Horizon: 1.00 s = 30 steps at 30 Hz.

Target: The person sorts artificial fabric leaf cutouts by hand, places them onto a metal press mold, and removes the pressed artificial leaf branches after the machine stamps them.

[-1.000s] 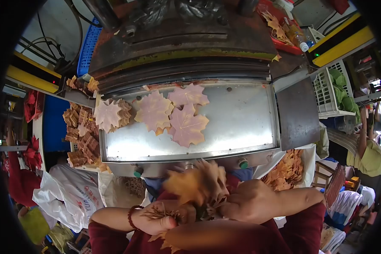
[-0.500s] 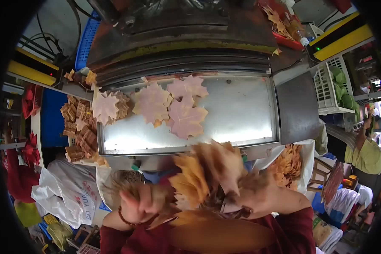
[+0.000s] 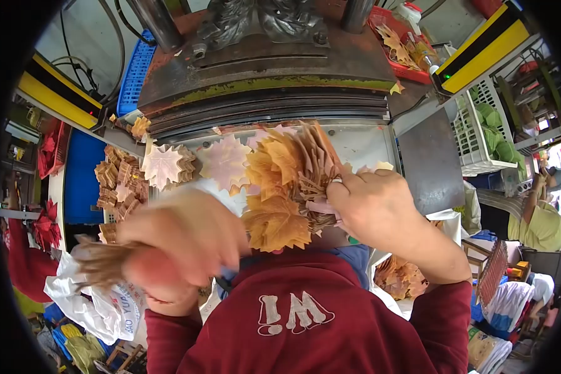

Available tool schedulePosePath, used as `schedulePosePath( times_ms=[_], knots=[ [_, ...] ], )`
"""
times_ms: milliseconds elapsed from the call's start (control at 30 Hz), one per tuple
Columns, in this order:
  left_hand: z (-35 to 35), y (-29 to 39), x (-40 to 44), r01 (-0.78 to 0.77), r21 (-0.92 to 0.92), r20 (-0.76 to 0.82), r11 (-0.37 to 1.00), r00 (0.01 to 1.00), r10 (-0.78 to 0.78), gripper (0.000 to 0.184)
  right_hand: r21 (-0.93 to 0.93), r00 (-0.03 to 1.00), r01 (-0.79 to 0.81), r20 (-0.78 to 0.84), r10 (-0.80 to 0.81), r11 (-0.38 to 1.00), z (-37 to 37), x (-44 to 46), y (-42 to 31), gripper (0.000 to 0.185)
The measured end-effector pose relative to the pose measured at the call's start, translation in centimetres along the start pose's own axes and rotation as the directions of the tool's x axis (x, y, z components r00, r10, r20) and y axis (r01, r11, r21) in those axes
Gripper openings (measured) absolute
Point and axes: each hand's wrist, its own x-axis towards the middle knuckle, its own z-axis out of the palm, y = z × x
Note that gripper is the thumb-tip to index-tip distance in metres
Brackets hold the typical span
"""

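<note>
My right hand (image 3: 374,202) grips the edge of a thick stack of orange-brown artificial maple leaves (image 3: 277,224), held above the metal tray (image 3: 361,146). My left hand (image 3: 181,234) is smeared by motion to the left of that stack. Its fingers are curled, and a brown bundle with ragged tips (image 3: 100,265) sticks out of it; the blur hides what exactly it is. Pale pink maple leaves (image 3: 224,162) lie on the tray behind the stack. A pile of pale leaves (image 3: 163,167) stands at the tray's left corner.
A dark press machine (image 3: 274,68) stands behind the tray. Yellow-black guard bars (image 3: 480,53) flank it. Leaf stacks (image 3: 115,181) lie at the left. A white crate (image 3: 480,146) holds green leaves. White bags (image 3: 93,299) hang below, and co-workers (image 3: 539,218) are at the far right.
My right hand has lifted the leaf stack forward and up over the tray. My left hand has swung forward and left with the brown bundle. The view has tilted slightly.
</note>
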Motion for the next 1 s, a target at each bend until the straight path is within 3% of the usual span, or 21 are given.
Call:
schedulePosePath(
  times_ms=[67, 100, 200, 300, 333, 433, 467, 500, 633, 667, 700, 733, 767, 800, 833, 867, 900, 967, 1000],
  knots=[
    [1.7, -0.7, -0.9, 0.347, 0.005, 0.027, 0.938, 0.937, -0.347, 0.025, 0.011, 1.000, 0.013, -0.015, -0.013, 1.000, -0.6, 0.7, -0.4, 0.024],
    [2.7, -1.0, -0.7, 0.535, 0.134, -0.068, 0.834, 0.845, -0.531, 0.020, 0.013, 1.000, 0.019, -0.024, -0.019, 1.000, -0.9, 1.0, -0.6, 0.022],
    [2.3, -4.2, -1.2, 0.466, 0.544, -0.277, 0.698, 0.885, -0.374, 0.034, 0.005, 1.000, 0.011, -0.025, -0.011, 1.000, -1.5, 1.2, -0.7, 0.019],
    [3.2, -4.4, -0.4, 0.461, 0.496, -0.222, 0.735, 0.887, -0.406, 0.040, 0.004, 0.999, 0.046, 0.029, -0.046, 0.999, -1.1, 1.4, -1.4, 0.019],
    [3.1, -4.2, -0.2, 0.406, 0.583, -0.141, 0.703, 0.904, -0.405, 0.035, 0.003, 0.997, 0.071, 0.023, -0.071, 0.998, -0.9, 1.5, -1.7, 0.019],
    [2.6, -4.4, -1.2, 0.596, 0.140, -0.180, 0.790, 0.800, -0.572, 0.025, 0.057, 0.993, 0.118, -0.015, -0.118, 0.991, -0.6, 1.4, -2.5, 0.020],
    [2.3, -4.8, -2.1, 0.568, 0.070, -0.234, 0.820, 0.808, -0.540, 0.023, 0.118, 0.992, 0.124, -0.041, -0.120, 0.985, -0.8, 1.2, -2.9, 0.020],
    [1.3, -5.3, -3.3, 0.601, -0.193, -0.183, 0.776, 0.755, -0.630, 0.036, 0.179, 0.990, 0.131, -0.066, -0.121, 0.975, -0.9, 1.0, -3.1, 0.019],
    [3.1, -3.4, -6.1, 0.592, -0.447, -0.131, 0.670, 0.698, -0.704, 0.036, 0.391, 0.984, 0.174, -0.099, -0.147, 0.904, -1.8, -1.5, -4.3, 0.028],
    [3.3, -2.1, -6.4, 0.338, -0.796, -0.156, 0.503, 0.689, -0.708, 0.030, 0.435, 0.980, 0.198, -0.062, -0.190, 0.878, -2.4, -2.1, -4.1, 0.030],
    [3.4, -0.8, -6.6, -0.003, -0.970, -0.180, 0.243, 0.679, -0.712, 0.024, 0.476, 0.990, 0.134, -0.029, -0.136, 0.869, -2.4, -3.7, -3.4, 0.029],
    [0.3, 1.2, -7.7, -0.096, -0.860, -0.391, 0.502, 0.755, -0.526, 0.023, 0.508, 0.997, 0.069, 0.002, -0.082, 0.859, -2.2, -5.7, -2.4, 0.028],
    [-2.9, 3.1, -8.9, -0.249, -0.656, -0.585, 0.713, 0.765, -0.270, 0.026, 0.527, 0.999, 0.009, 0.031, -0.030, 0.850, -1.9, -6.8, -1.4, 0.028],
    [-6.0, 5.0, -9.9, -0.413, -0.426, -0.708, 0.805, 0.706, -0.013, 0.032, 0.417, 0.999, -0.041, -0.014, 0.051, 0.908, -1.6, -7.1, -0.7, 0.027],
    [-5.9, 5.9, -9.6, -0.294, -0.280, -0.613, 0.914, 0.787, 0.066, 0.039, 0.309, 0.988, -0.121, -0.057, 0.146, 0.943, -1.4, -7.6, -0.3, 0.027],
    [-4.3, 5.1, -8.6, -0.294, -0.399, -0.549, 0.868, 0.835, 0.030, 0.040, 0.209, 0.967, -0.216, -0.086, 0.238, 0.954, -1.4, -8.7, -0.4, 0.028],
    [-4.0, 4.0, -8.3, -0.237, -0.381, -0.545, 0.894, 0.839, -0.009, 0.040, 0.121, 0.957, -0.218, -0.170, 0.236, 0.969, -1.0, -8.8, 0.0, 0.027],
    [-3.7, 1.7, -7.5, -0.153, -0.313, -0.529, 0.937, 0.848, -0.038, 0.040, 0.023, 0.935, -0.307, -0.178, 0.306, 0.951, -0.8, -8.7, 0.6, 0.027],
    [-4.2, 1.6, -7.4, -0.128, -0.381, -0.444, 0.916, 0.894, -0.059, 0.043, -0.015, 0.924, -0.337, -0.197, 0.328, 0.941, -0.7, -8.6, 0.9, 0.027]
  ],
)
